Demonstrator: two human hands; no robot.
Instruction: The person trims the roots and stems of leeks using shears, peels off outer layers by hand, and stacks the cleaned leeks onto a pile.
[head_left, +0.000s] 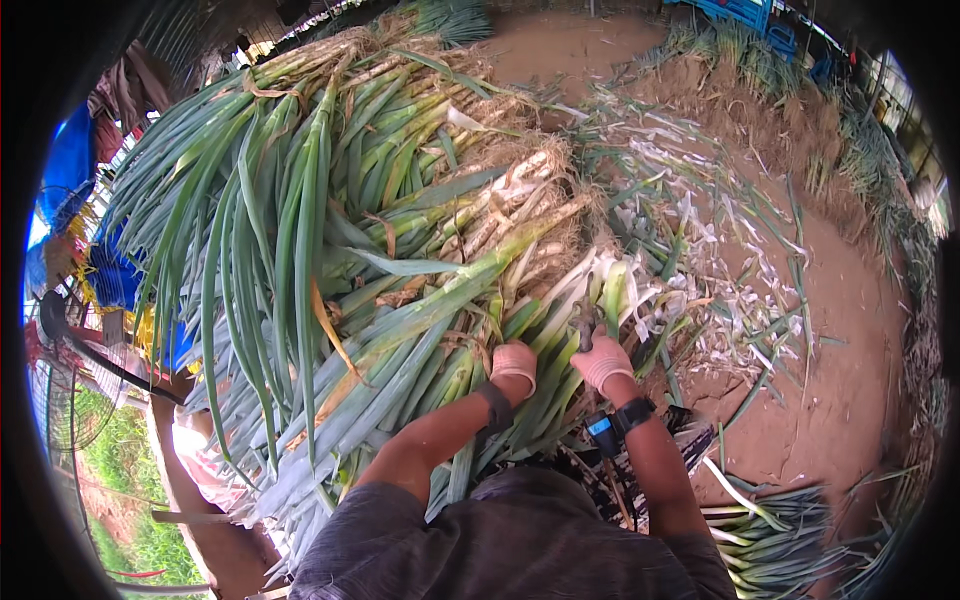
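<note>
My left hand (514, 365), in a pale pink glove, is curled around stalks of large green onions (521, 319) at the near edge of the heap; its fingertips are hidden. My right hand (604, 361), gloved too, grips a dirty grey hand tool (583, 319) that looks like an air blow gun. The tool points away from me, beside a thick stripped stalk (615, 292) with a pale green shaft. White, peeled shafts (570, 281) fan out between and beyond my hands. Unpeeled onions with brown, rooty ends (536, 176) lie just past them.
A tall heap of green onion leaves (285, 195) fills the left. Peeled skins (697, 225) litter the brown floor (847, 360) at right. Peeled onions (780, 532) lie at lower right, more bundles (735, 60) along the far wall. A fan (56, 322) stands at left.
</note>
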